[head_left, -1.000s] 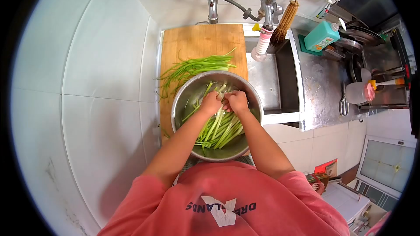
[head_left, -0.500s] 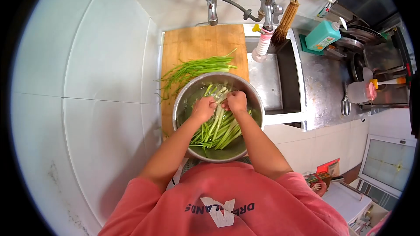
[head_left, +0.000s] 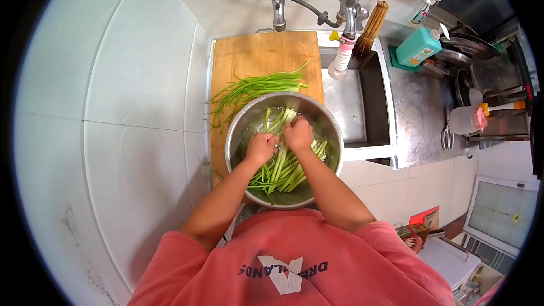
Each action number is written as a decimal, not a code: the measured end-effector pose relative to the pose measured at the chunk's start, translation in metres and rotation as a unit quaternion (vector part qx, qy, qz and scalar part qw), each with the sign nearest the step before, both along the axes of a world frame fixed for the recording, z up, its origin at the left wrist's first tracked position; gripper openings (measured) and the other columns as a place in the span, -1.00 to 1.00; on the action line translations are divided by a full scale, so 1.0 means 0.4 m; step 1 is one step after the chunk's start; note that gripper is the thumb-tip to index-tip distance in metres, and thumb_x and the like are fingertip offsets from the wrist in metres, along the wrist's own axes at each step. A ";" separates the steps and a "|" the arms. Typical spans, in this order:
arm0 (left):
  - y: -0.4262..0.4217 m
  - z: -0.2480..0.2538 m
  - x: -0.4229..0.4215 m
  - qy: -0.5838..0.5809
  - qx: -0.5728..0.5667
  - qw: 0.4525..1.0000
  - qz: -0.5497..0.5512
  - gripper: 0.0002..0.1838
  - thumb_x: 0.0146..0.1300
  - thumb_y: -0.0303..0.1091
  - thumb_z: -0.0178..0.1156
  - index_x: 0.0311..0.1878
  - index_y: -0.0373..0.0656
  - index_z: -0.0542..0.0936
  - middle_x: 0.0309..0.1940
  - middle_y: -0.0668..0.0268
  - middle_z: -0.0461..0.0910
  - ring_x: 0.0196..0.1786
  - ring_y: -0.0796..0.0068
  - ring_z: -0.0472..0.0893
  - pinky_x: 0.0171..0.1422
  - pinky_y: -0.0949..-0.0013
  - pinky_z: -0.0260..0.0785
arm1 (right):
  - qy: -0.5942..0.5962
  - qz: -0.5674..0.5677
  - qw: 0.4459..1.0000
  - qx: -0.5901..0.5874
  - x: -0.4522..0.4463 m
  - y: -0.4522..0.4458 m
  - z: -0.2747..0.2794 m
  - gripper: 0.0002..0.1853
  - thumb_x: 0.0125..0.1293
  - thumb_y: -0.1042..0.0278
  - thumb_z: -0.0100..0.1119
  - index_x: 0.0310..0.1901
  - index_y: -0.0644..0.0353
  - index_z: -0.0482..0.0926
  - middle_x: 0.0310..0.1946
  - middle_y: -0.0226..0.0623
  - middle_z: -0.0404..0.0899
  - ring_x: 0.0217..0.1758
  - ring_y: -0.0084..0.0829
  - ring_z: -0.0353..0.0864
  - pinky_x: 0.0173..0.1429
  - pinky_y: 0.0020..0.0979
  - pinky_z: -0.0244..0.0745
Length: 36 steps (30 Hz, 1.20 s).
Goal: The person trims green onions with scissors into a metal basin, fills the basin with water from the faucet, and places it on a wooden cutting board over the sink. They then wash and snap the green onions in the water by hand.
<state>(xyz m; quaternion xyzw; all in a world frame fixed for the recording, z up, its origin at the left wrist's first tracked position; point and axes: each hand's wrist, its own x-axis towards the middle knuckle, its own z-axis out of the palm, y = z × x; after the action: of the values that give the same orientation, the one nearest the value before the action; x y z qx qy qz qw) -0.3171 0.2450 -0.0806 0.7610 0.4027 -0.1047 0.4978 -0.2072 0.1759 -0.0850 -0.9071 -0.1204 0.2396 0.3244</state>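
A round steel basin (head_left: 334, 161) holds water and a bunch of long green vegetable stalks (head_left: 277, 173) with pale ends. Both of my hands are inside it, over the upper part of the bunch. My left hand (head_left: 262, 147) is closed, its curled fingers against the stalks' left side; the exact grip is partly hidden. Just to its right and a bit farther from me, my right hand (head_left: 298, 135) is closed around pale stalks. Behind the basin, a second bunch of thin green stalks (head_left: 260, 86) lies on a wooden board (head_left: 266, 51).
Right of the board is a sink (head_left: 344, 105), with a tap and pink-white hose nozzle (head_left: 341, 59) above. A second tap (head_left: 277, 5) overhangs the board. Farther right are a turquoise pump bottle (head_left: 418, 47), scissors (head_left: 447, 136) and pans. A tiled wall (head_left: 130, 79) stands left.
My right hand has shifted slightly left and turned over the stalks. The left hand has moved a little lower and left. Both hands stay in the basin.
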 end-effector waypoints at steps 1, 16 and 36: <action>-0.004 -0.052 -0.017 -0.060 -0.017 0.998 0.012 -0.79 0.22 -0.42 -0.06 -0.24 -0.32 0.53 -0.54 0.20 0.55 -0.65 0.52 0.48 -0.53 0.47 0.33 | 0.005 0.003 1.000 0.008 -0.003 -0.002 0.003 -0.74 0.07 0.24 0.04 -0.37 0.30 0.54 -0.35 0.00 0.57 -0.19 -0.03 0.54 -0.04 -0.18 0.39; -0.033 0.065 -0.046 -0.047 -0.082 0.995 -0.017 -0.82 0.19 -0.36 0.05 -0.32 -0.29 0.55 -0.61 0.29 0.50 -0.63 0.56 0.49 -0.52 0.47 0.33 | 0.137 -0.066 0.965 0.215 -0.011 -0.003 -0.041 -0.78 0.17 0.52 -0.22 -0.17 0.35 0.35 -0.58 -0.22 0.47 -0.69 -0.41 0.47 -0.61 -0.40 0.42; -0.001 0.026 0.071 -0.019 0.309 0.944 -0.118 -0.74 -0.05 -0.39 0.25 -0.28 -0.22 0.44 -0.22 0.07 0.50 -0.09 0.04 0.48 -0.07 0.11 0.35 | 0.080 0.081 0.993 -0.021 0.058 -0.024 -0.026 -0.73 0.11 0.25 0.00 -0.31 0.27 0.57 -0.30 0.12 0.52 -0.12 0.03 0.49 -0.02 -0.14 0.35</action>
<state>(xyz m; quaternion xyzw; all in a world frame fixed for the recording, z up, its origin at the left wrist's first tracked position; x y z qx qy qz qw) -0.2886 0.2447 -0.0701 0.9214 0.3129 -0.0191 0.2298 -0.1840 0.1664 -0.0953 -0.8790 -0.1620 0.3388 0.2938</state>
